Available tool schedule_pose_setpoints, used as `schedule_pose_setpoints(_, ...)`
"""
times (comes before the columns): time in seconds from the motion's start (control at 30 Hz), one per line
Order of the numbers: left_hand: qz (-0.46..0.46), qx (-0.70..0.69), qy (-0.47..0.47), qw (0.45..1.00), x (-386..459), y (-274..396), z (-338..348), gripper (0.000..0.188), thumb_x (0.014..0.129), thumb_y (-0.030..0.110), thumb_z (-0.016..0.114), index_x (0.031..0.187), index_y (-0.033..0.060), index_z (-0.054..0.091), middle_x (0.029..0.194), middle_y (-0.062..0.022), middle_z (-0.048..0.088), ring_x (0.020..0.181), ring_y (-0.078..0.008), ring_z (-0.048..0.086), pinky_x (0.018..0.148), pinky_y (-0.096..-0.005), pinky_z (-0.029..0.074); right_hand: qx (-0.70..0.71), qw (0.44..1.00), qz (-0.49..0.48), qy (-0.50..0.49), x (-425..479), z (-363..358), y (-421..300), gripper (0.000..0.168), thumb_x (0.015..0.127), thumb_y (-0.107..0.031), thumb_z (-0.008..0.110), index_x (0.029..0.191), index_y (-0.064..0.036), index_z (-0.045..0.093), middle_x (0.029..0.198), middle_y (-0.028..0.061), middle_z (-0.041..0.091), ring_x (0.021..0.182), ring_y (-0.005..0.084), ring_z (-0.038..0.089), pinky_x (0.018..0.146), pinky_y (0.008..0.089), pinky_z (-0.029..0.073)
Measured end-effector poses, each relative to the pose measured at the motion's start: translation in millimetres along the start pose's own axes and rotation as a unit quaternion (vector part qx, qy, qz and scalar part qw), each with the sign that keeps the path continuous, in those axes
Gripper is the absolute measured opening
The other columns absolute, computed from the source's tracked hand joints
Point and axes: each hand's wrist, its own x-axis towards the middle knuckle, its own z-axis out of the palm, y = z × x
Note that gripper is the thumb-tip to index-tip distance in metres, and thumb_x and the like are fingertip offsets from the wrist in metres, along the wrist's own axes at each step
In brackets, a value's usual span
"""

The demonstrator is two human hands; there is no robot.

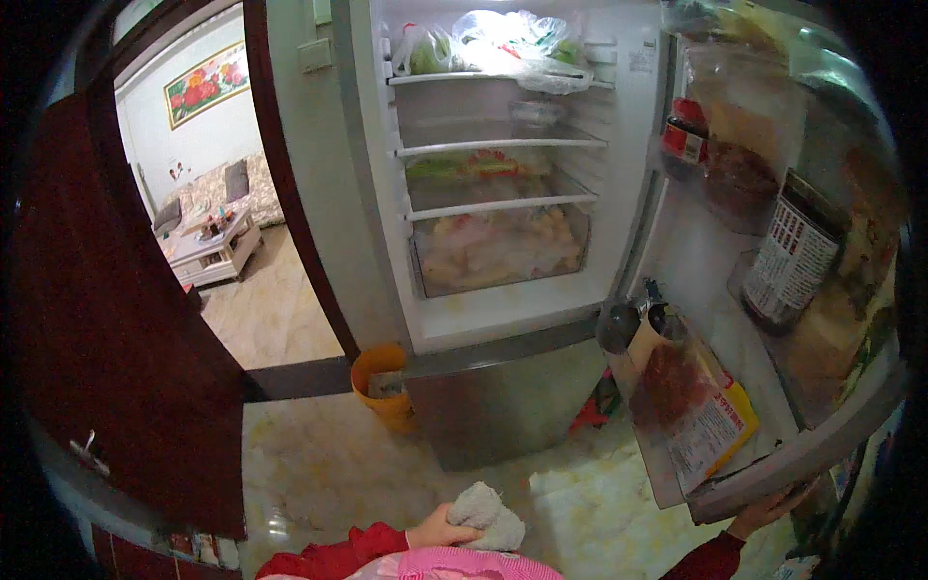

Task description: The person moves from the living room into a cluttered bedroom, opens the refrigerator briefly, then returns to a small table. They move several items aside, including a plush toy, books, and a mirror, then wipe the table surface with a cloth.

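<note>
My left hand [444, 528] is closed around a folded light-grey cloth [487, 516], held low in front of my body. My right hand [770, 510] is at the lower edge of the open refrigerator door [805, 464], its fingers partly hidden there, so its grip is unclear. Before me stands the open refrigerator [500, 326]. Plastic bags [518, 43] lie on its top shelf, and a glass bowl [536, 114] sits one shelf down. Green produce [449, 167] shows below that. The clear bottom drawer [500, 250] holds bagged pale food.
The door racks hold a red-capped bottle [685, 138], a labelled jar [790, 254] and a yellow-edged packet [714, 435]. An orange bin [383, 395] stands at the refrigerator's left corner. A dark red door [138, 312] stands at the left beside a doorway to a living room.
</note>
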Motion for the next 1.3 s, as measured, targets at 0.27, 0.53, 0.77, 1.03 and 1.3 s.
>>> schedule_pose_setpoints(0.27, -0.027, 0.015, -0.035, 0.999, 34, -4, 11, 0.039, 0.077, 0.014, 0.065, 0.112, 0.0005, 0.056, 0.104, -0.0024, 0.059, 0.097, -0.012, 0.052, 0.087, -0.0285, 0.041, 0.051, 0.992, 0.085, 0.081, 12, 22, 51, 0.049, 0.093, -0.037, 0.047, 0.132, -0.008, 0.041, 0.13, 0.0172, 0.043, 0.11, 0.0275, 0.049, 0.083, 0.0401, 0.046)
schedule_pose_setpoints(0.53, -0.01, -0.007, -0.07, 0.997, 60, -1, 5, 0.038, 0.075, 0.012, 0.07, 0.11, 0.0037, 0.057, 0.101, -0.0032, 0.059, 0.095, -0.0133, 0.052, 0.085, -0.0297, 0.042, 0.036, 0.989, 0.132, 0.062, 13, 24, 51, 0.051, 0.095, -0.039, 0.037, 0.136, -0.009, 0.031, 0.134, 0.0165, 0.035, 0.117, 0.0282, 0.041, 0.092, 0.0436, 0.038)
schedule_pose_setpoints(0.77, -0.007, -0.038, -0.087, 0.995, 70, 1, -13, 0.042, 0.074, 0.01, 0.068, 0.113, 0.0044, 0.056, 0.106, -0.0024, 0.059, 0.099, -0.0138, 0.053, 0.087, -0.0301, 0.042, 0.015, 0.985, 0.166, 0.037, 16, 12, 37, 0.055, 0.097, -0.042, 0.027, 0.141, -0.01, 0.02, 0.143, 0.0149, 0.022, 0.127, 0.0298, 0.031, 0.102, 0.047, 0.029)
schedule_pose_setpoints(1.03, 0.008, -0.022, -0.081, 0.996, 56, 7, -41, 0.038, 0.073, 0.01, 0.067, 0.109, 0.003, 0.058, 0.1, -0.0015, 0.06, 0.092, -0.0117, 0.053, 0.081, -0.028, 0.043, 0.058, 0.982, 0.18, 0.001, 11, 16, 36, 0.056, 0.098, -0.042, 0.023, 0.144, -0.012, 0.013, 0.148, 0.0143, 0.015, 0.131, 0.0315, 0.028, 0.108, 0.0461, 0.025)
schedule_pose_setpoints(1.3, 0.017, -0.001, -0.082, 0.996, 48, -4, -52, 0.044, 0.074, 0.01, 0.064, 0.117, 0.0026, 0.054, 0.107, -0.002, 0.059, 0.098, -0.0124, 0.053, 0.087, -0.0287, 0.042, 0.023, 0.987, 0.154, 0.025, 13, 22, -2, 0.056, 0.098, -0.042, 0.027, 0.143, -0.012, 0.016, 0.147, 0.0147, 0.018, 0.129, 0.0321, 0.03, 0.107, 0.0442, 0.026)
